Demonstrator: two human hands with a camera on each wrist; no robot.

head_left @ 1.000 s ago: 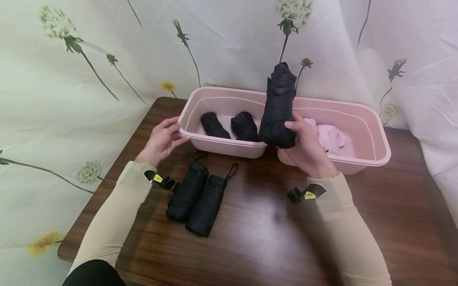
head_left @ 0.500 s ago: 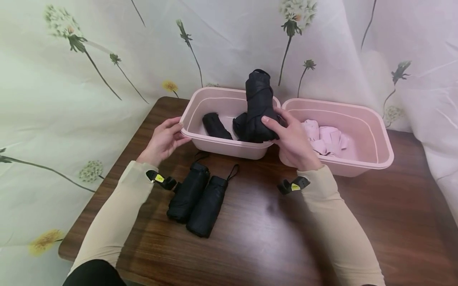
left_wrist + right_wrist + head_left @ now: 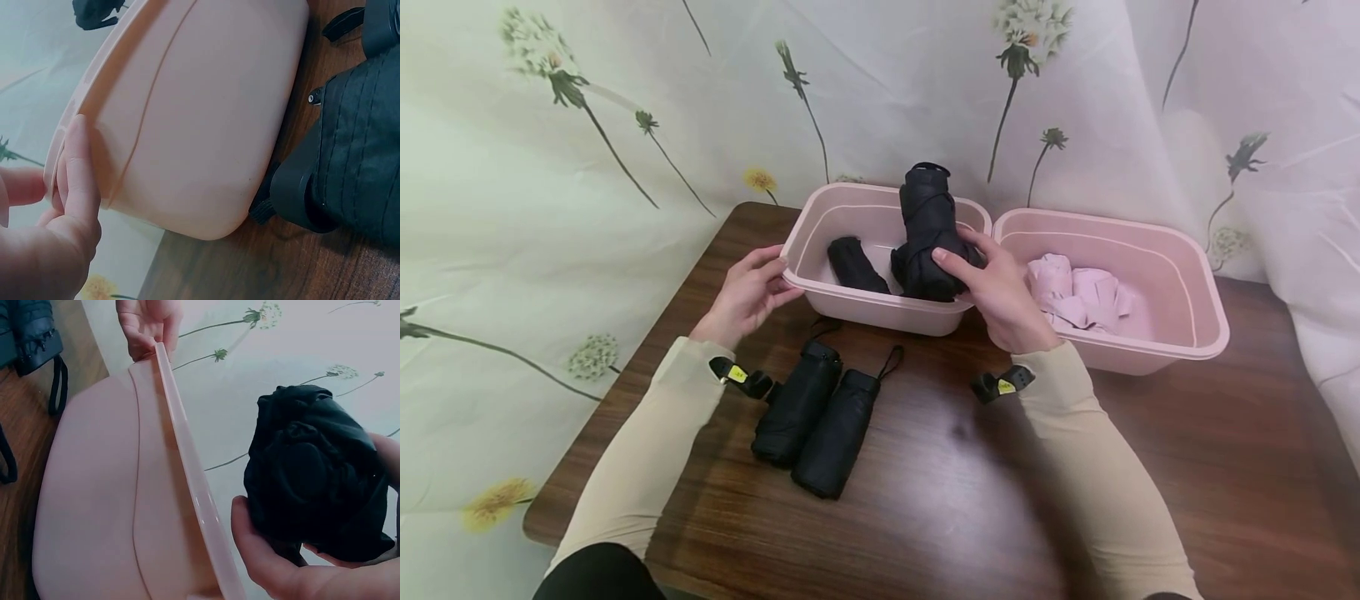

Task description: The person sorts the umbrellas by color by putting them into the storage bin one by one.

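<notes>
My right hand (image 3: 996, 287) grips a black folded umbrella (image 3: 928, 217), tilted over the right part of the left pink bin (image 3: 880, 312). In the right wrist view, the crumpled lower end of that umbrella (image 3: 312, 469) sits between thumb and fingers. With its thumb and fingers, my left hand (image 3: 747, 292) pinches the left end of this bin's rim (image 3: 62, 134). Inside lies a dark rolled bundle (image 3: 856, 267); another dark bundle is mostly hidden behind the held umbrella. Two black folded umbrellas (image 3: 797, 404) (image 3: 837, 433) lie side by side on the table in front.
To the right, a second pink bin (image 3: 1165, 346) holds light pink cloth-like bundles (image 3: 1093, 296). Both bins stand near the back of the brown wooden table (image 3: 940, 500). A flower-printed sheet (image 3: 887, 92) hangs behind it.
My right hand has carried the umbrella leftward, from between the two bins to over the left bin, and lowered it. My left hand keeps its hold on the rim.
</notes>
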